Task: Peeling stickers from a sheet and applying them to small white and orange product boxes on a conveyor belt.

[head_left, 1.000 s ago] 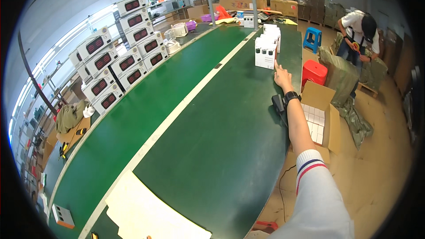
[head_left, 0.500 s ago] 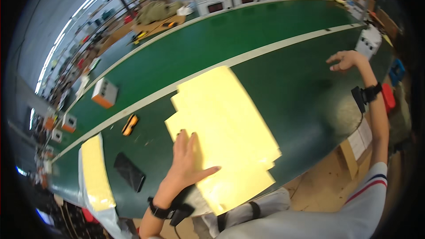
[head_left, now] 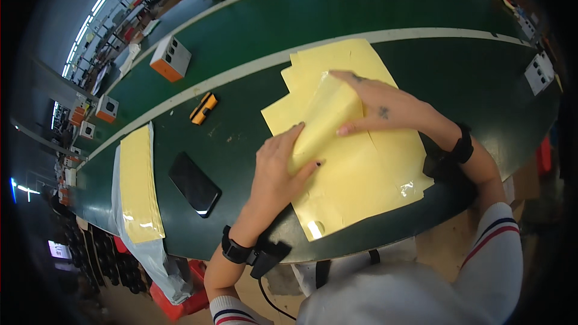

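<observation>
A stack of large yellow sheets (head_left: 385,174) with notched edges lies on the green table in front of me. Its top sheet is lifted and curled into a fold (head_left: 328,111). From the far right side, my right hand (head_left: 385,105) grips the fold, fingers over its upper end and thumb on the near face. At the lower left end of the fold, my left hand (head_left: 277,165) has the sheet between index finger and thumb. Both wrists wear black straps with small devices. A black phone (head_left: 194,184) lies left of my left hand.
A narrow yellow stack (head_left: 137,186) on a pale plastic bag (head_left: 159,265) lies at the left table edge. Beyond the phone is an orange-black cutter (head_left: 204,108). White-orange boxes (head_left: 171,58) stand along the pale strip (head_left: 241,78); another box (head_left: 539,73) is far right.
My right hand has come in from the far right onto the sheets. The top sheet, flat before, is now curled up between both hands. The view has shifted.
</observation>
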The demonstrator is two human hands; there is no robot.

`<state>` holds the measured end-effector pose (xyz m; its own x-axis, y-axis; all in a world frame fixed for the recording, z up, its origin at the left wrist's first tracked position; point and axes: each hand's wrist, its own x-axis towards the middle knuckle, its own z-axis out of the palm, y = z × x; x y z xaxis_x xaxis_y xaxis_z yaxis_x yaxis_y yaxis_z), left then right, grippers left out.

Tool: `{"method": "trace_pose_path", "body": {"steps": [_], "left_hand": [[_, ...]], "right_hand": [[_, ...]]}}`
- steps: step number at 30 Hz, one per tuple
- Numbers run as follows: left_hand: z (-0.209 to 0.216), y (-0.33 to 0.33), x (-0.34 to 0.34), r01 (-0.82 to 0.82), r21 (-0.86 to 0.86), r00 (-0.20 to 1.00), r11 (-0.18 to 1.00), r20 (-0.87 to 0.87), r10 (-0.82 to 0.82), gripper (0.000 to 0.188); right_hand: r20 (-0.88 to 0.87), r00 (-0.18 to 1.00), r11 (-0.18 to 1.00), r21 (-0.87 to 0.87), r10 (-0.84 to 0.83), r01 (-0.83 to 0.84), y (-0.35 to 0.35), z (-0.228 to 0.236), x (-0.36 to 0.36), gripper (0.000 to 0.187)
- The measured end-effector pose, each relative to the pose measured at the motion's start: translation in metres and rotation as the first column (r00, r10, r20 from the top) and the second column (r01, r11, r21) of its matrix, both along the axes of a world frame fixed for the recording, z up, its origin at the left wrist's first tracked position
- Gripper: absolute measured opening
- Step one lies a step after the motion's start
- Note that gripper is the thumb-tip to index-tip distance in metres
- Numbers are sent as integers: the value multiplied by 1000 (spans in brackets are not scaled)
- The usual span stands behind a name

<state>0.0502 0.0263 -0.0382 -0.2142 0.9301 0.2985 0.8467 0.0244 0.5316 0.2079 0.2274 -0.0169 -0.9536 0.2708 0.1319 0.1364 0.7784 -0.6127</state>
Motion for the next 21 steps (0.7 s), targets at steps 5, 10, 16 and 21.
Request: {"method": "trace_pose_path", "body": {"steps": [5, 10, 16, 21], "left_hand": [[4, -4, -5, -54, 90, 998, 994, 16, 53, 75], [15, -4, -7, -358, 151, 703, 921, 693, 160, 84], [29, -9, -13, -87, 10, -82, 996, 997, -17, 40], [23, -14, -4, -70, 88, 15, 994, 996, -88, 26]], "right_hand": [[-32, 999, 780, -626, -45, 15, -5, 12, -5, 71], [-288, 952, 643, -750, -107, -155, -5, 18, -5, 61], [-427, 901, 697, -669, -74, -260, -5, 22, -2, 61], [-383, 923, 690, -658, 38, -301, -2, 28, 1, 66]]}}
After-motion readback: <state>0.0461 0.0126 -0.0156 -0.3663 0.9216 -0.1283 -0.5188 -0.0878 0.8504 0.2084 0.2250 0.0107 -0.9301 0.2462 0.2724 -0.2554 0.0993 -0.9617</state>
